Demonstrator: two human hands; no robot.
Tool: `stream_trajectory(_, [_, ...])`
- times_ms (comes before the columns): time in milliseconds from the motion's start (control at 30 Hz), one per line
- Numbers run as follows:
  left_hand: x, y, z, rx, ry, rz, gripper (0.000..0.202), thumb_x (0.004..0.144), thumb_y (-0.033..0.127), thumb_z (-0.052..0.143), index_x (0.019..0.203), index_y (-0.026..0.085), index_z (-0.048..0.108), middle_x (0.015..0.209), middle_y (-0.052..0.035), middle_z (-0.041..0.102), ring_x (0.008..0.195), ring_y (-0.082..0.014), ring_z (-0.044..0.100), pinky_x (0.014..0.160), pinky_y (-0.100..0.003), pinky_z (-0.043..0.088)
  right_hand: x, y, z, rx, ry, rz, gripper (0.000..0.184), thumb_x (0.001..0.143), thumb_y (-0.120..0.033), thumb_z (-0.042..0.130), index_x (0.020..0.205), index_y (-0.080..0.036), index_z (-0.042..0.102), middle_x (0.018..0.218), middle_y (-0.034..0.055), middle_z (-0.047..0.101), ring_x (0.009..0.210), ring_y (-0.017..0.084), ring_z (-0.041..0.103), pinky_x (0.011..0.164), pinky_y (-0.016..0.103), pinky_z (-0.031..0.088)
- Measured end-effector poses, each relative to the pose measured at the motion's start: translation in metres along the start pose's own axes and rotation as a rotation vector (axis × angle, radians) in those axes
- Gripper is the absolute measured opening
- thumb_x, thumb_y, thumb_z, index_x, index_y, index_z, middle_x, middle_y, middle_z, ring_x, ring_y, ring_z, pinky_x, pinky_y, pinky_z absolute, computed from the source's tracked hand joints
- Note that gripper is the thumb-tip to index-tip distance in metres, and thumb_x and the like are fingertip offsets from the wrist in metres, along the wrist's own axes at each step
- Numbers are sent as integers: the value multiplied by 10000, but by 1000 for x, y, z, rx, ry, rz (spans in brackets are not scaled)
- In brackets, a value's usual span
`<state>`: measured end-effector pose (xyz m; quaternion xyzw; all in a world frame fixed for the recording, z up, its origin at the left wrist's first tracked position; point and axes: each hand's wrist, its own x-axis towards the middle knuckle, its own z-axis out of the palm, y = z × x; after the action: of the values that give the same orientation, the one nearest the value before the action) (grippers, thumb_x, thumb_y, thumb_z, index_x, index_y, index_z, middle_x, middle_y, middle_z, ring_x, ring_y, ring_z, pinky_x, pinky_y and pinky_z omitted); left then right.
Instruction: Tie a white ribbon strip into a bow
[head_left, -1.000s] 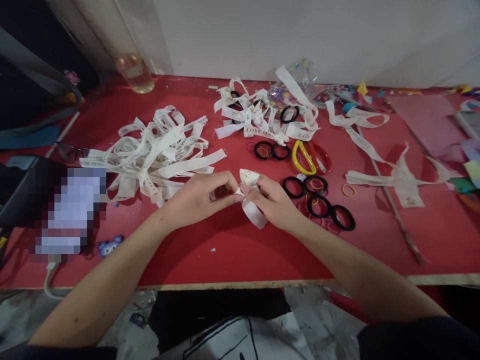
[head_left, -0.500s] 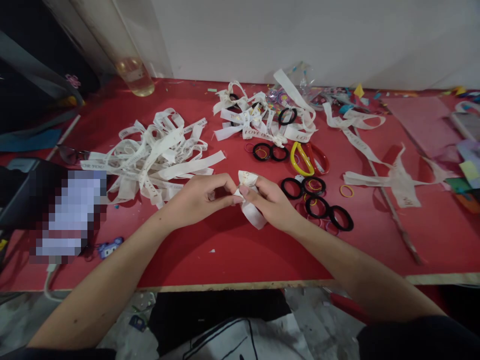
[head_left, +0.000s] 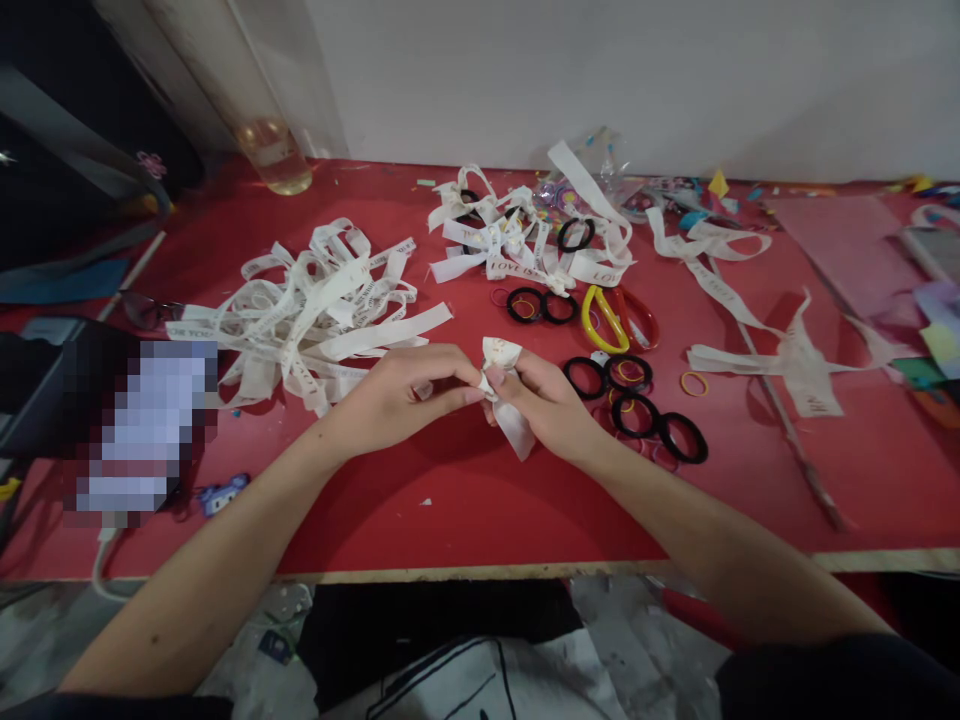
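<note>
Over the middle of the red table, a folded white ribbon bow [head_left: 501,352] with faint lettering is held between both hands. My right hand [head_left: 551,405] pinches its gathered middle between thumb and fingers, and a loose tail hangs below. My left hand [head_left: 412,392] has thumb and fingertips together at the bow's left side, pressed on its edge. Black hair ties [head_left: 636,412] and small coloured rubber bands lie just right of my right hand. A heap of loose printed ribbon strips [head_left: 300,310] spreads beyond my left hand.
Scissors with yellow and red handles [head_left: 607,320] lie behind the hair ties. Finished-looking ribbon bows [head_left: 517,235] stand at the back. More ribbon [head_left: 806,360] and a thin stick [head_left: 787,430] are on the right. A phone [head_left: 146,430] with a cable, and a bottle [head_left: 274,155], are on the left.
Both hands stay at the same spot. The bow has shifted slightly right and turned a little in my right hand, its tail swinging right. The fingers of my left hand remain at its edge.
</note>
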<state>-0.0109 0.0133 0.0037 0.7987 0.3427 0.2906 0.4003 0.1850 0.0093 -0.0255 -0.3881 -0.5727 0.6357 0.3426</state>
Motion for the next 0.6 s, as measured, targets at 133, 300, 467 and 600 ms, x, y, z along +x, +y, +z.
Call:
stream_trajectory(133, [-1,-3,0,16,7,21,154,915,292,552,904,183,659,847,-35,665,730,-119,567,677,-236,439,-1,-1,0,2,-10,12,366,877,-543,541,839,-179,518,609,-32,586,462,65,503,434,183,385])
stream_trajectory(300, [0,-2,0,9,5,28,140,914,274,556,905,184,663,863,-30,638,749,-116,557,678,-236,430,0,0,-1,-4,-11,5,359,882,-532,539,852,-175,523,613,-27,590,490,69,521,454,179,398])
stream_trajectory(467, [0,0,-1,15,8,30,146,916,275,551,910,195,673,868,-29,602,743,-113,537,672,-233,426,-1,0,-1,-2,-14,1,347,891,-521,534,865,-176,526,619,-24,594,506,72,527,466,180,402])
stream_trajectory(600, [0,0,-2,17,8,31,144,914,271,550,898,196,673,861,-25,583,747,-113,539,695,-235,434,-1,1,-1,1,-14,7,342,892,-517,536,871,-176,525,620,-25,593,504,71,523,462,180,395])
